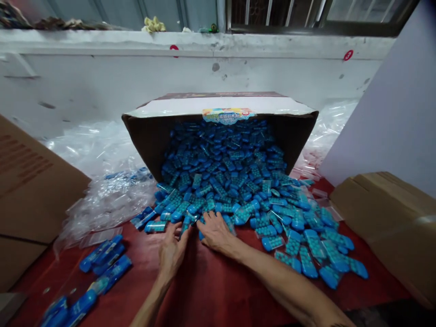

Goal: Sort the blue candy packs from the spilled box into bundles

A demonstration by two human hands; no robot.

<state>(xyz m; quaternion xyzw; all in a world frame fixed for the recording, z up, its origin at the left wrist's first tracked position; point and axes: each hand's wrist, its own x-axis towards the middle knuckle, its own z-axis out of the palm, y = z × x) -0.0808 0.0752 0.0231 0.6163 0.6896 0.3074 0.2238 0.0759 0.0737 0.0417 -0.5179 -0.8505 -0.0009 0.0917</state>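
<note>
A heap of small clear candy boxes point(218, 184) with blue caps and turquoise pellets spills from a carton lying on its side. My left hand point(172, 250) is at the near edge of the heap, thumb and fingers closing around one candy box point(185, 223). Just beside it, my right hand point(218, 232) lies palm down on the front of the heap, its fingers stretched over several boxes. A bit of blue shows under the right hand's edge, and its fingertips partly hide what they touch.
The open carton point(163, 109) stands against the white wall. Blue packets point(104, 254) lie at left on the red table point(211, 295). Clear plastic packaging point(112, 195) is piled behind them. Brown boxes flank the table, one at left point(30, 181) and one at right point(388, 227).
</note>
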